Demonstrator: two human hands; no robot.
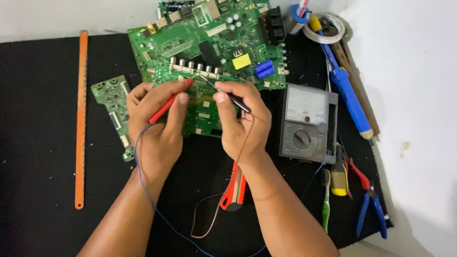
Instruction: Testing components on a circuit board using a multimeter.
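Pinching a slim red test probe (168,103) in left hand (155,123), fingers closed on it; right hand (242,121) clamped on a thin black test probe (231,96). Both tips touch the large green circuit board (208,40) at the black mat's (28,183) far edge. Yellow block and blue block sit on the board's right. Grey analogue multimeter (309,124) just right.

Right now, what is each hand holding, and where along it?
Left hand pinches the red probe along its shaft, tip on the green board. Right hand pinches the black probe mid-shaft, pen-style.
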